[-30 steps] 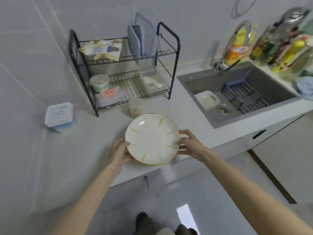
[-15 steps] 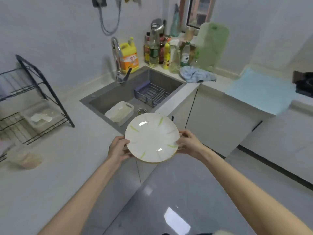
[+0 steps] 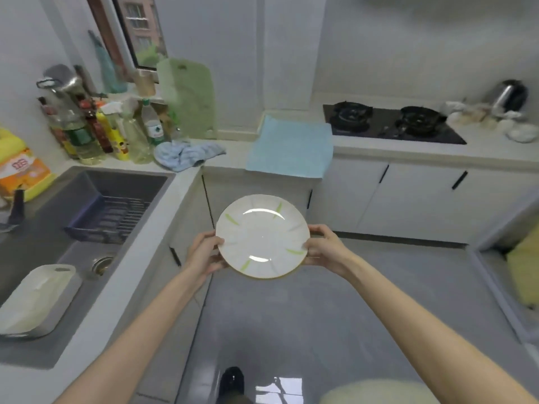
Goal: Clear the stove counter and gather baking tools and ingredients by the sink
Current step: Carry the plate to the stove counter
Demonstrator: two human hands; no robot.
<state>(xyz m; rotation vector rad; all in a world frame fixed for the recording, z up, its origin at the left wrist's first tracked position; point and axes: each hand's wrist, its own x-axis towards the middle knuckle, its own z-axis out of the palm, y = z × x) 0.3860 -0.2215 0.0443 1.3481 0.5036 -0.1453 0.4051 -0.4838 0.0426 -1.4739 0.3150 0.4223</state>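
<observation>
I hold a white plate [image 3: 262, 236] with green leaf marks level in front of me, over the grey floor. My left hand [image 3: 204, 253] grips its left rim and my right hand [image 3: 323, 246] grips its right rim, thumbs on top. The black gas stove [image 3: 390, 123] lies on the far right counter. Beside it sit white bags or cloths [image 3: 472, 115] and a metal kettle [image 3: 510, 96]. The sink [image 3: 58, 217] is at my left.
A white cutting board [image 3: 38, 298] and a dark drain basket [image 3: 110, 212] lie in the sink. Bottles [image 3: 96, 129], a yellow jug [image 3: 20, 167], a green board [image 3: 188, 97], a blue cloth [image 3: 186, 154] and a blue mat [image 3: 291, 147] line the counter. White cabinets stand below.
My view has swung right from the dish rack past the sink toward the stove. The plate stays in both hands, now over the floor instead of the counter.
</observation>
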